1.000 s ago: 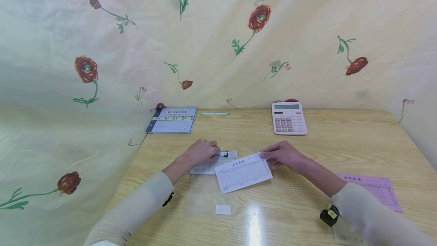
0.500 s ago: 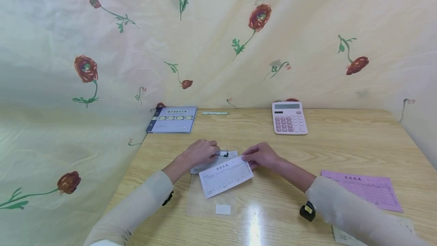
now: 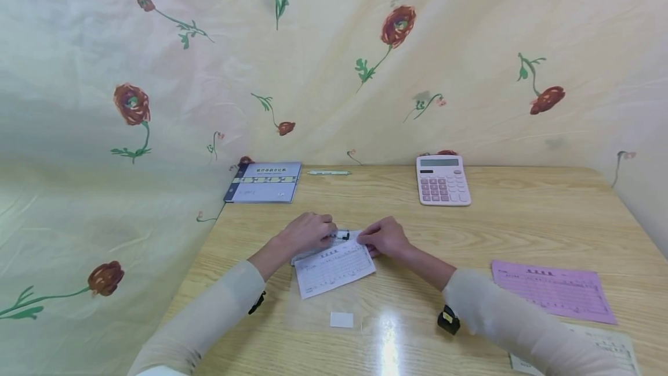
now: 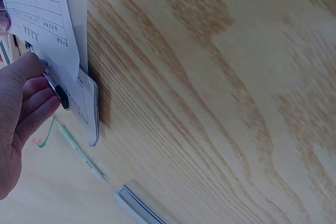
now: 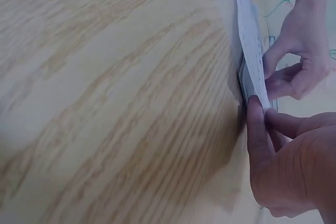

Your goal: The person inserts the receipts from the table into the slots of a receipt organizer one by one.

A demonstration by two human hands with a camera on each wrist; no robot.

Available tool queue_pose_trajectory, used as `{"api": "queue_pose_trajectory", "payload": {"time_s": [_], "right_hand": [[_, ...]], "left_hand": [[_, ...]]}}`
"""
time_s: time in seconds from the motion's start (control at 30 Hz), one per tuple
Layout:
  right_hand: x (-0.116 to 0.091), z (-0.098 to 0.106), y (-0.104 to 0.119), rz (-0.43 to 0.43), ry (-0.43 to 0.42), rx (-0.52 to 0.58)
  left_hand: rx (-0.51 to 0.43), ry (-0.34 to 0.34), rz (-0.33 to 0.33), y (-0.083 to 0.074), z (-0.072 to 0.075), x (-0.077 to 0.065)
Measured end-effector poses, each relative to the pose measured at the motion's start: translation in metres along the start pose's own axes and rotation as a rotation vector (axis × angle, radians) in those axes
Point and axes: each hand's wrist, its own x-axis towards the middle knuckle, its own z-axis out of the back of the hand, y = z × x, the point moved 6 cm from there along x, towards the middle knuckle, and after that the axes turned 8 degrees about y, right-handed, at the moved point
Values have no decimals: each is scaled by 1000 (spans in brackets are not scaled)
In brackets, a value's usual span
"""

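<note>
In the head view, a white printed form point(image 3: 335, 268) slants over a small clipboard point(image 4: 86, 111) that bears other printed sheets. My right hand point(image 3: 387, 238) pinches the form's upper right corner between thumb and fingers, also seen edge-on in the right wrist view. At the clipboard's top edge, my left hand point(image 3: 308, 231) grips the metal clip point(image 4: 56, 90), which has black ends. The form covers most of the clipboard's near part. Beneath both lies a clear plastic sheet point(image 3: 313, 315) with a white label point(image 3: 341, 320).
A blue notebook point(image 3: 266, 183), a pen point(image 3: 329, 173) and a pink calculator point(image 3: 443, 181) lie along the table's back. To the right are a pink form point(image 3: 553, 292) and a pale form point(image 3: 616, 347), the latter partly under the right sleeve. A flowered cloth hangs behind.
My right hand has carried the white form leftward, from beside the clipboard to over it. The pink and pale forms show more from behind the right sleeve. My left hand stays at the clip.
</note>
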Motion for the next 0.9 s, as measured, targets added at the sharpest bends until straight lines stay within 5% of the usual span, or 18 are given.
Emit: {"api": "queue_pose_trajectory", "payload": {"time_s": [0.9], "right_hand": [[7, -9, 4, 84, -60, -102]], "left_hand": [[64, 6, 8, -5, 2, 0]]}}
